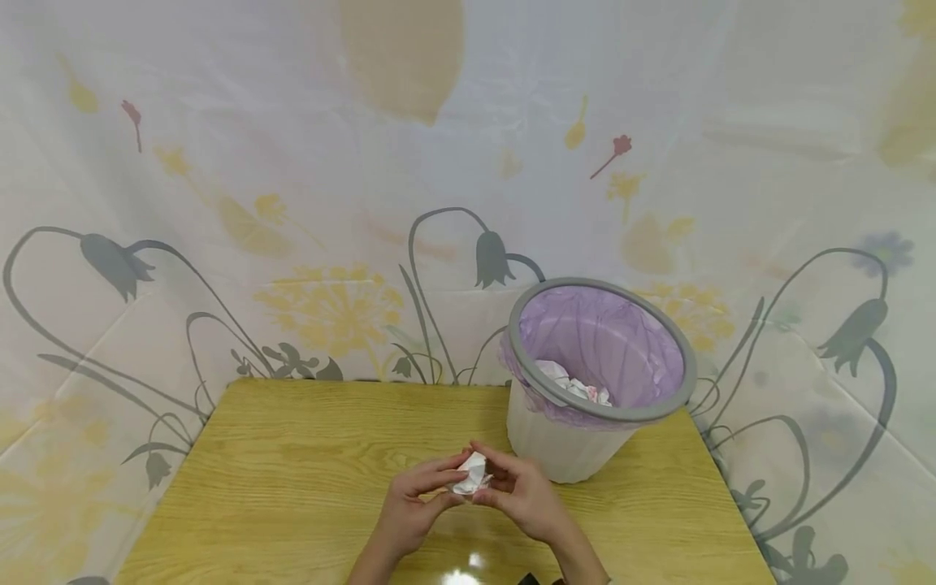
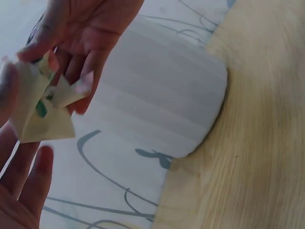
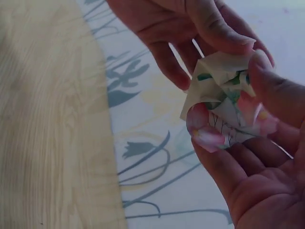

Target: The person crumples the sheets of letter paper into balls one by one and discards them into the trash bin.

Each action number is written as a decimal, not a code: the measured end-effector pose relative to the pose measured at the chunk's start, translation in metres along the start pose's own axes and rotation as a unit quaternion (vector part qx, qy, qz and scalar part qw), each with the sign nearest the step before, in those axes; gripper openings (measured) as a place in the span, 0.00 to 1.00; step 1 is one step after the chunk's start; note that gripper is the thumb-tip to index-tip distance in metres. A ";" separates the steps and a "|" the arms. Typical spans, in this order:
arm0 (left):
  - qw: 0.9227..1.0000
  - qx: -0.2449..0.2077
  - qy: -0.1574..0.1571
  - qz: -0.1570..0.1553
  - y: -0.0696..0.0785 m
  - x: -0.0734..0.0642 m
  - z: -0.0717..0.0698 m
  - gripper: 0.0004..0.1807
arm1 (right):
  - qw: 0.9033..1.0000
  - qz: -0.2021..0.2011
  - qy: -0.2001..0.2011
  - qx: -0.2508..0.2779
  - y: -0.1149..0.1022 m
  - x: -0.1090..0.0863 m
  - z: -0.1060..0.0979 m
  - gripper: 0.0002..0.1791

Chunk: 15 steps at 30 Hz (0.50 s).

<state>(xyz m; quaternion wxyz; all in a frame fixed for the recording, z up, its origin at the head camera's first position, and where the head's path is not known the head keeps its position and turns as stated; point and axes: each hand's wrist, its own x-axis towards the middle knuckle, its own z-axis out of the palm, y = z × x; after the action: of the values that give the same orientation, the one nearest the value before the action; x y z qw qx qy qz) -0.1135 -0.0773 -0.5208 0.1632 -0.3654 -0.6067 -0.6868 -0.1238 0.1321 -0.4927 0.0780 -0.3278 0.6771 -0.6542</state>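
Observation:
Between both hands is a crumpled piece of paper (image 1: 471, 474), whitish with a green and pink flower print that shows in the wrist views. My left hand (image 1: 414, 504) pinches its left side between thumb and fingers. From the other side my right hand (image 1: 528, 497) grips it, thumb in front and fingers behind. In the right wrist view the folded paper (image 3: 220, 81) has creased flaps and sharp corners. Both hands are above the table, in front of a white bin (image 1: 563, 443) and to the left of its base.
The bin has a grey rim (image 1: 691, 370) and a purple liner (image 1: 621, 341), with crumpled papers (image 1: 574, 386) inside. It stands on the right part of the wooden table (image 1: 292, 463). A flower-printed cloth (image 1: 292, 162) hangs behind and along the sides.

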 end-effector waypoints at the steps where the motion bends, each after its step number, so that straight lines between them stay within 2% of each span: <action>1: 1.000 0.016 0.008 0.007 0.000 0.000 0.000 0.20 | 1.000 -0.001 -0.006 -0.006 0.000 0.000 0.000 0.38; 3: 0.999 0.038 0.021 0.019 0.000 0.000 0.001 0.21 | 1.000 -0.003 -0.012 -0.013 -0.001 0.001 0.000 0.42; 5: 0.999 0.038 0.030 0.015 0.000 0.000 0.002 0.20 | 1.000 0.002 -0.007 -0.012 0.000 0.001 0.002 0.45; 9: 0.999 0.019 0.039 -0.015 0.001 -0.001 0.003 0.18 | 0.999 0.001 0.021 -0.032 0.002 0.001 0.006 0.40; 15: 0.996 0.023 0.068 -0.060 0.004 -0.002 0.009 0.14 | 0.999 0.005 0.043 -0.033 0.002 0.001 0.007 0.33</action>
<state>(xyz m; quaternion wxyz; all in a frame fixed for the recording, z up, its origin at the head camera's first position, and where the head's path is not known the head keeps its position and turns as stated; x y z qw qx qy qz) -0.1066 -0.0697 -0.5192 0.1709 -0.2767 -0.6309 -0.7044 -0.1212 0.1258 -0.4948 0.0414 -0.2985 0.7028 -0.6444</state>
